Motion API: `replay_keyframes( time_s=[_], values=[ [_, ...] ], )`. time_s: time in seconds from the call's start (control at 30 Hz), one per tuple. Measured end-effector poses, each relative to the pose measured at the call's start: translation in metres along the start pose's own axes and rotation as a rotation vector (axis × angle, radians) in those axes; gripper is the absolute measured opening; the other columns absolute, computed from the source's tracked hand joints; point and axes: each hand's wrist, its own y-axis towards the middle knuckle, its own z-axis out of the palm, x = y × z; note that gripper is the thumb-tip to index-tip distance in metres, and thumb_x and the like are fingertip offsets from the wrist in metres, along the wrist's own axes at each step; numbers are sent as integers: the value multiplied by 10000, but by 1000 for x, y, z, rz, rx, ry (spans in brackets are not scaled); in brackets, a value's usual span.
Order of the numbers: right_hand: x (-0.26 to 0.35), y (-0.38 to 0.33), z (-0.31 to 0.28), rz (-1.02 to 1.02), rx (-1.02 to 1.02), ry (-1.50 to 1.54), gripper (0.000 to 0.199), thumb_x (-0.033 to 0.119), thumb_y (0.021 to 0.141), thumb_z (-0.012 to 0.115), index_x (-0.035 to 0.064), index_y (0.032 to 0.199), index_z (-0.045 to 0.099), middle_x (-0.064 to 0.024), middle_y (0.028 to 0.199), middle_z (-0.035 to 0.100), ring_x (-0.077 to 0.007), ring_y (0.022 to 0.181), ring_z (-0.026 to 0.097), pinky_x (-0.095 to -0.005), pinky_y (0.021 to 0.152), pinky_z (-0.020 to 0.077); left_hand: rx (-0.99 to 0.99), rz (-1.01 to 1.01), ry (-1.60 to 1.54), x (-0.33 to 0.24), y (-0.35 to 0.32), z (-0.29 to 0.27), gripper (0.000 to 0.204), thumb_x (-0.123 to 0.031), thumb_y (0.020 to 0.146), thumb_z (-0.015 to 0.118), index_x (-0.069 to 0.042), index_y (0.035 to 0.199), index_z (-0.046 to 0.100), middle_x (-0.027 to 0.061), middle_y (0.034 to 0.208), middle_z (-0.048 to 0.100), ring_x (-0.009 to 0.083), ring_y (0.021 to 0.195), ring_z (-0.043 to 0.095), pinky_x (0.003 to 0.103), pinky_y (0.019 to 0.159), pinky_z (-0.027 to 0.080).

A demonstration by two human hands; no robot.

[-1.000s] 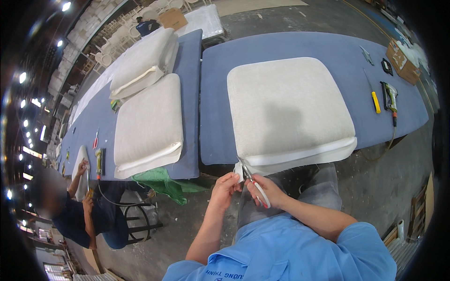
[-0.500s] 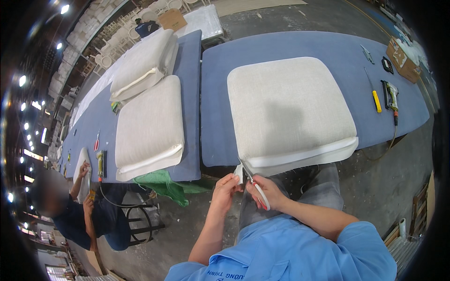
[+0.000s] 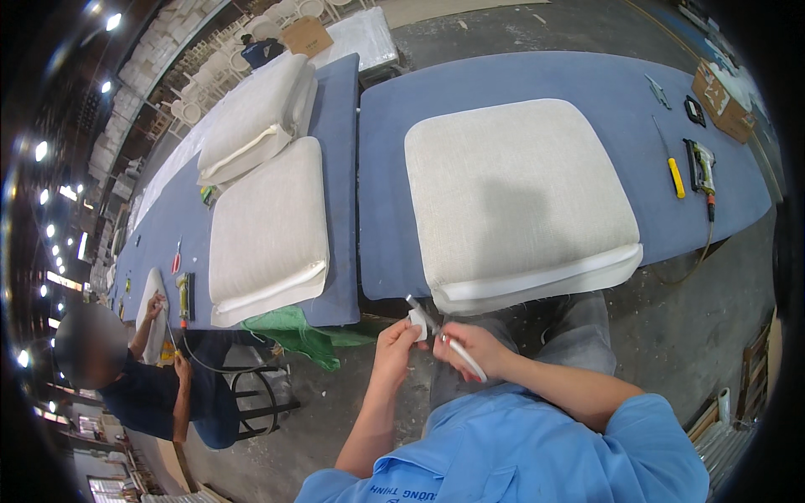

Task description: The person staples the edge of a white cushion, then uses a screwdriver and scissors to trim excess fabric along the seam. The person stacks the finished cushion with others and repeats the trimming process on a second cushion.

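Observation:
A pale, fabric-covered seat cushion (image 3: pixel 516 184) lies on the blue table in front of me, a white strip showing along its near edge. Just off its near left corner, my left hand (image 3: pixel 392 348) pinches a small white piece of fabric (image 3: pixel 417 322). My right hand (image 3: pixel 478 345) grips scissors (image 3: pixel 463 359) with white-and-red handles, fingers round the handles. The blades point up and left, beside or across the white piece; I cannot tell whether they touch it. Both hands are in front of the table edge, above my lap.
Right of the cushion lie a yellow-handled screwdriver (image 3: pixel 676 178), a staple gun (image 3: pixel 702 168) with a hose and a cardboard box (image 3: pixel 723 101). More cushions (image 3: pixel 270 226) rest on the left table (image 3: pixel 342 201), green cloth (image 3: pixel 293 331) hanging below. A co-worker (image 3: pixel 159 386) sits at the left.
The scissor blades have left the cushion's near left corner and swung leftward. My left hand has drawn the white piece slightly left and down, apart from the cushion.

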Motion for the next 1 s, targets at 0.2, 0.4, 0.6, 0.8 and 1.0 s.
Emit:
replay_keyframes(
  time_s=[0.2, 0.4, 0.6, 0.8, 1.0],
  values=[
    [-2, -48, -11, -188, 70, -474, 448, 397, 887, 838, 52, 1133, 691, -90, 793, 666, -153, 719, 649, -314, 678, 514, -163, -117, 235, 43, -36, -39, 192, -138, 1025, 632, 17, 954, 721, 76, 864, 719, 168, 754, 712, 313, 718, 587],
    [-12, -91, -36, -107, -242, -201, 365, 219, 873, 841, 40, 1143, 671, -28, 722, 613, -72, 547, 581, -266, 489, 473, -943, 49, -53, 46, -60, -153, 249, -192, 1051, 605, 27, 1009, 715, 105, 884, 739, 197, 757, 736, 329, 689, 599],
    [-11, -107, -37, -117, -334, -66, 368, 177, 909, 815, 30, 1194, 634, 12, 757, 588, -66, 566, 569, -246, 471, 466, -1032, 201, 479, 0, -1, -232, 251, -163, 1009, 618, 62, 1031, 727, 119, 905, 753, 255, 813, 737, 381, 723, 565],
    [-13, -113, -40, -168, -510, -230, 479, 213, 877, 877, 65, 1268, 644, 45, 794, 574, -41, 699, 535, -240, 621, 460, -675, 101, 309, 7, 7, -223, 541, -130, 1010, 587, 33, 1518, 500, 174, 1281, 695, 269, 1112, 678, 378, 957, 544],
    [-54, -158, -72, -348, -943, -109, 456, 167, 877, 862, 65, 1266, 646, 58, 836, 585, -36, 742, 537, -230, 661, 465, -967, 65, 309, 75, -69, -191, 290, -209, 1031, 658, 1, 831, 642, 42, 693, 615, 136, 567, 565, 297, 503, 471]
  ],
)
